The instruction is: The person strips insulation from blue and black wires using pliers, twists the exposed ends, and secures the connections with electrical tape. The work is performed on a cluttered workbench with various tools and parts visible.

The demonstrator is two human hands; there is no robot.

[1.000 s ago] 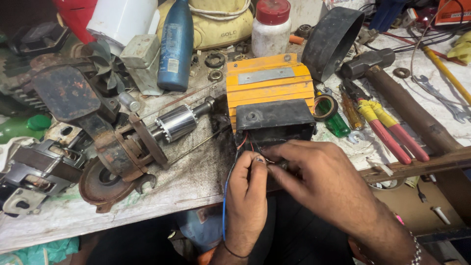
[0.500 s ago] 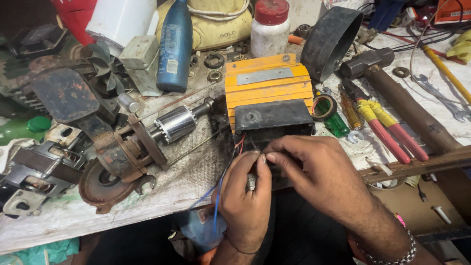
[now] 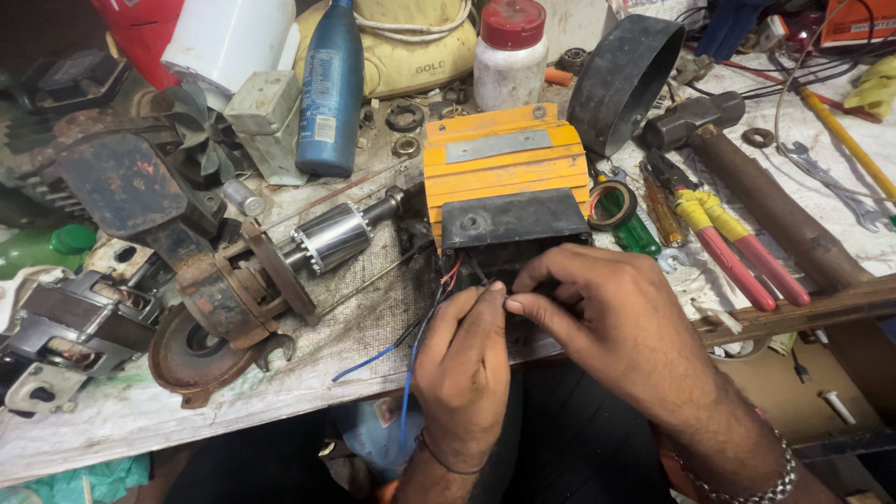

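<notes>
**Both hands pinched on the wires at the front of the yellow motor**

The left hand [image 3: 467, 369] is curled narrow, fingertips pressed together on the thin wires [image 3: 446, 291], and the right hand [image 3: 616, 331] meets it from the other side, thumb and forefinger closed on the same bundle. Whether the strands are being twisted together or only held, I cannot tell; the fingertips hide the ends.

Take the yellow motor [image 3: 504, 163] as the landmark, and sweep from the left. Far to its left lies a rusty dismantled motor housing [image 3: 219, 299], with a bare shiny rotor [image 3: 338, 233] on its shaft pointing toward the yellow motor. Behind that, left of the motor, stands a blue bottle [image 3: 331, 89]. The motor itself sits at the middle of the bench [image 3: 140, 420], its black terminal box [image 3: 513, 224] facing the person, with red, black and blue leads spilling out at the front; a blue lead [image 3: 369, 362] trails loose over the bench edge. Just right of the motor lie a roll of tape [image 3: 611, 203] and red-handled pliers [image 3: 737, 257], untouched, and beyond them a hammer [image 3: 747, 187].

My read: the wiring job is mid-way. The leads are out and in hand, but nothing looks taped over, and the loose blue lead is not yet joined.
</notes>
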